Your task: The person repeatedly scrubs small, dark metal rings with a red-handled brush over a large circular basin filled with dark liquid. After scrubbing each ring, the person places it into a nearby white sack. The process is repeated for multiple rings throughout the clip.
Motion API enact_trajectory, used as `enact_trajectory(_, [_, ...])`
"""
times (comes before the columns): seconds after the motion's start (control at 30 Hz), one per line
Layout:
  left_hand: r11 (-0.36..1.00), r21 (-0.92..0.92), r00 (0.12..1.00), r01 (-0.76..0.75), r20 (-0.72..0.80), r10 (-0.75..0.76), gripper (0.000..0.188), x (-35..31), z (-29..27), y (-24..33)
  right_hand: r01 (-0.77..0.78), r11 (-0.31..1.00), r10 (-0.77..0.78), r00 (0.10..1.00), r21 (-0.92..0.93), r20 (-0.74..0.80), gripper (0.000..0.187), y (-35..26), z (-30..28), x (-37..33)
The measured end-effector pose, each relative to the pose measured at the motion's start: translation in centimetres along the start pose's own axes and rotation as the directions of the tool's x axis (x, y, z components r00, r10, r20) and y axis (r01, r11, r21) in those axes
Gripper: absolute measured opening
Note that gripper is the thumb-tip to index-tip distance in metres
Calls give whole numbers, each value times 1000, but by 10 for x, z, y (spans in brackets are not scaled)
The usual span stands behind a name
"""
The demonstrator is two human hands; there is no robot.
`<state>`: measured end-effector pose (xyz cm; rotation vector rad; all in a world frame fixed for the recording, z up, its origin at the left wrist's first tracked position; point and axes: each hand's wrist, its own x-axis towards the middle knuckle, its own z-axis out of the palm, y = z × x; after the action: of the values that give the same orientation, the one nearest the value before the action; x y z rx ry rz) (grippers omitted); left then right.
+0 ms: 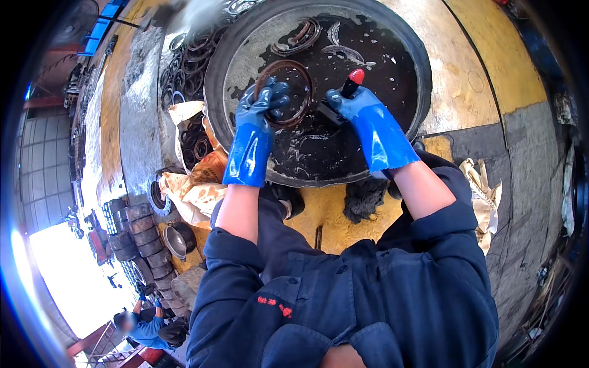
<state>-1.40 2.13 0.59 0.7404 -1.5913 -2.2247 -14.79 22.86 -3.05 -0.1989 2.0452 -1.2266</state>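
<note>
Both my hands wear blue rubber gloves and hover over a large round black basin [216,69] with dark liquid in it. My left hand [262,105] is closed around the left side of a brown ring [286,64], which is tilted up above the liquid. In my right hand [358,105] is a tool with a black, red-ended handle [355,77]. Its dark working end points toward the ring, apart from it, and its exact kind is unclear. Farther back in the basin lie several more rings [300,38] and pale curved scraps [343,52].
Many dark rings [191,60] are heaped left of the basin, beside an opened paper sack [195,195] with more rings. A metal pot [177,241] and stacked dark cylinders [149,238] stand lower left. Another person [147,331] sits beyond. A beige sack [482,190] lies at right.
</note>
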Motion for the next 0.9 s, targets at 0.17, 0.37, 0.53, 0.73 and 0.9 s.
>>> enact_trajectory(0.17, [850, -483, 938, 212, 343, -39, 40, 16, -34, -8, 48, 966, -84, 988, 255, 131, 52, 1, 1, -9])
enact_trajectory(0.37, [931, 355, 996, -80, 0, 86, 52, 18, -36, -27, 146, 989, -137, 969, -29, 207, 47, -18, -10, -14])
enact_trajectory(0.53, [-4, 875, 743, -485, 414, 525, 67, -8, 19, 7, 541, 646, -578, 807, -539, 117, 25, -24, -8, -34])
enact_trajectory(0.73, [342, 845, 893, -410, 449, -39, 43, -14, 25, 6, 586, 491, -630, 750, -644, 201, 35, -8, 2, -21])
enact_trajectory(0.9, [909, 361, 967, 210, 58, -247, 38, -17, 7, 10, 466, 884, -466, 871, -34, -156, 21, -9, -15, -14])
